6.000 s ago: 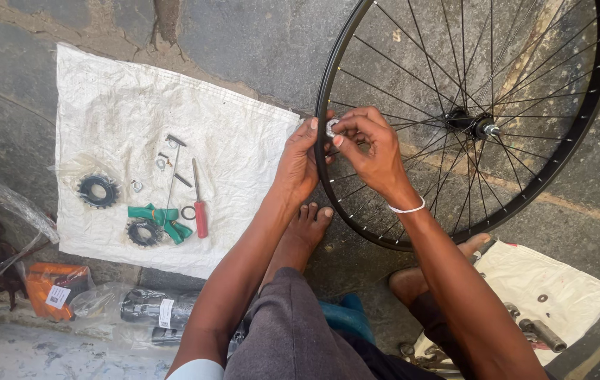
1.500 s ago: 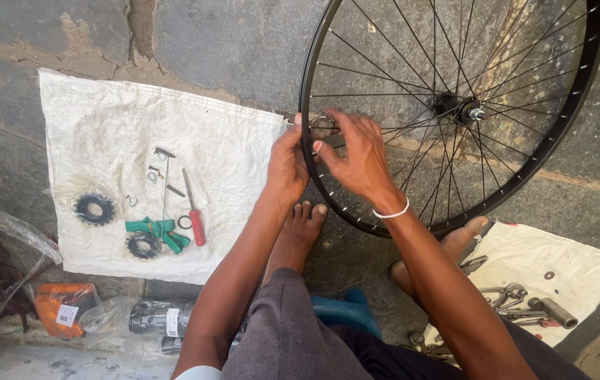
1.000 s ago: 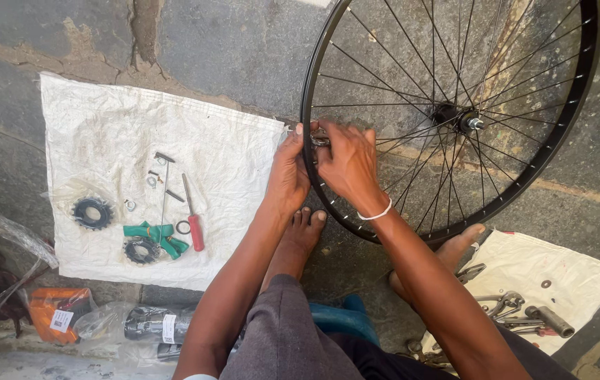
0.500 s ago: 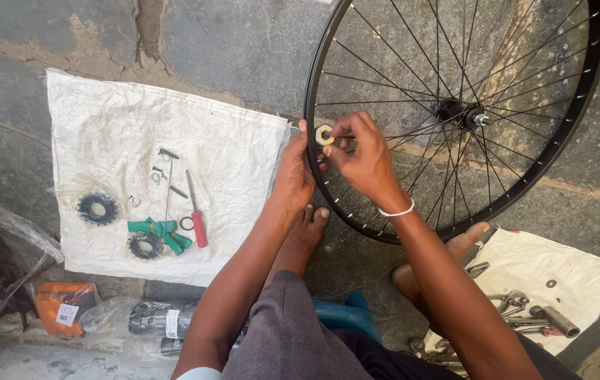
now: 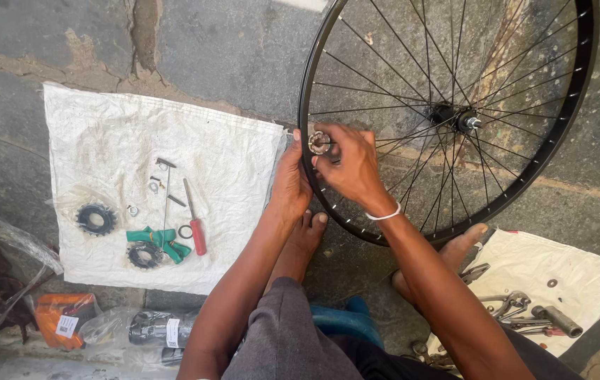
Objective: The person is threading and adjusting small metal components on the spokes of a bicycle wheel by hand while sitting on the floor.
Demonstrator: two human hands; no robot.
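Note:
A black spoked bicycle wheel (image 5: 567,119) stands upright in front of me on the stone ground. My left hand (image 5: 289,183) grips its rim at the left side. My right hand (image 5: 349,165) reaches through next to the rim and holds a small round metal tool (image 5: 318,142) on a spoke close to the rim. The hub (image 5: 455,116) with its axle sits in the wheel's middle. My bare feet rest below the wheel.
A white sack cloth (image 5: 103,134) on the left carries two black sprockets (image 5: 94,219), a red-handled screwdriver (image 5: 194,226), a green tool and small parts. Another cloth (image 5: 581,267) at lower right holds wrenches. An orange packet (image 5: 61,320) and wrapped items lie at lower left.
My right hand shifted slightly along the rim while working the small round tool on the spokes; the left hand kept hold of the rim. The view moved a little.

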